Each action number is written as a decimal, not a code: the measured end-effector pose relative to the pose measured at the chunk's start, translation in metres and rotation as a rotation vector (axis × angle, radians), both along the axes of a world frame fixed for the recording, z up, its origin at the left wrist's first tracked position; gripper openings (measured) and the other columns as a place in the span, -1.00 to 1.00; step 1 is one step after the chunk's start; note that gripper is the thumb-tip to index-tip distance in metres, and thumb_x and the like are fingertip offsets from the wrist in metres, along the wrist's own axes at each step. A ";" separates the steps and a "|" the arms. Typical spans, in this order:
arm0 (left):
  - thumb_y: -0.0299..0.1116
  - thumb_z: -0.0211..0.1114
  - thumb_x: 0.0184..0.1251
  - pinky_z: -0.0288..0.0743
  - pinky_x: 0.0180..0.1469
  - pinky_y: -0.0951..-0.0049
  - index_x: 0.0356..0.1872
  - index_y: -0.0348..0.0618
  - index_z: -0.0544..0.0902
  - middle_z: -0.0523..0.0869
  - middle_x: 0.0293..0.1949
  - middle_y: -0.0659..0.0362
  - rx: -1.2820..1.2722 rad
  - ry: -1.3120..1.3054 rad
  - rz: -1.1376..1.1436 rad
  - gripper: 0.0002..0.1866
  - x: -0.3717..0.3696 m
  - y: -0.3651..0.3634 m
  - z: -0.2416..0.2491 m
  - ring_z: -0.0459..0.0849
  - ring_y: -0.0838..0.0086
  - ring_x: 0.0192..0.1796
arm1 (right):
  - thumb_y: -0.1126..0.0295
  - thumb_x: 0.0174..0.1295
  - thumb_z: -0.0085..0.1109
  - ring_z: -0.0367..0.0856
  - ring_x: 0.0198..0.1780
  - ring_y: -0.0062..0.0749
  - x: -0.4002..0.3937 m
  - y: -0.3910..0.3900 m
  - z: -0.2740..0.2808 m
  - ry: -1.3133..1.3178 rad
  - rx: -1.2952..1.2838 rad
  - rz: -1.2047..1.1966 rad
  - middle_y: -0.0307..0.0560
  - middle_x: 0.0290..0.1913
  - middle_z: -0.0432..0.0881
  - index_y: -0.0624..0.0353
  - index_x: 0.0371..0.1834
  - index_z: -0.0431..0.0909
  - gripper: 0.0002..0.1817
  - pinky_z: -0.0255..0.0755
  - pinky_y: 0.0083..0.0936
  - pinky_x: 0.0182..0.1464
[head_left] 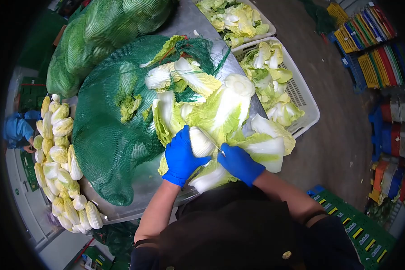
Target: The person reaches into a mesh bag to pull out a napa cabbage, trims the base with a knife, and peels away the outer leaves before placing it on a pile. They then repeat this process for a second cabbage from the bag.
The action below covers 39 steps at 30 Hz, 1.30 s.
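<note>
My left hand, in a blue glove, is wrapped around a pale napa cabbage with its white base end showing. Closed in my blue-gloved right hand is a small knife, its thin blade against the cabbage's right side. Loose outer leaves lie under and around both hands. Beyond them, a thick white cabbage base rests among more leaves. A dark green net bag spreads over the table to the left, with some leaves in and on it.
Several peeled cabbages are piled at the metal table's left end, near a person in blue. A full net sack lies at the back. White crates of leaves stand right; green crates sit lower right.
</note>
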<state>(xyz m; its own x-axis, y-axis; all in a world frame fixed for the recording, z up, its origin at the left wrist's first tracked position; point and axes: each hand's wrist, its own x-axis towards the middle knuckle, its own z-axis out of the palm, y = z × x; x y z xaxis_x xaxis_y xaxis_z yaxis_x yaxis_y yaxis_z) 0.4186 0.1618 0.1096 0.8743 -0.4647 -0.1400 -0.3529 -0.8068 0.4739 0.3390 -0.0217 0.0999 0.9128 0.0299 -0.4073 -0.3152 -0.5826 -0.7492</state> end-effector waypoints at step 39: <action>-0.25 0.53 -0.08 0.22 0.35 0.28 0.32 -0.12 0.33 0.39 0.30 0.08 -0.964 0.336 0.229 -0.14 -0.020 -0.005 0.035 0.36 0.28 0.32 | 0.14 0.22 0.23 0.48 -0.42 -0.59 0.078 -0.012 -0.003 -0.382 0.257 -0.261 -0.15 -0.44 0.59 0.03 0.07 0.61 -0.61 0.44 -0.55 -0.26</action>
<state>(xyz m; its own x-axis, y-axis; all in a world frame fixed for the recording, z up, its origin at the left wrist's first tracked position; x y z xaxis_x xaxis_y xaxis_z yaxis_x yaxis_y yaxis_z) 0.3987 0.1572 0.1447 0.9402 -0.3368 -0.0499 0.0294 -0.0658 0.9974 0.4173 -0.0340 0.0974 0.9851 -0.1636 -0.0533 -0.1017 -0.3036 -0.9474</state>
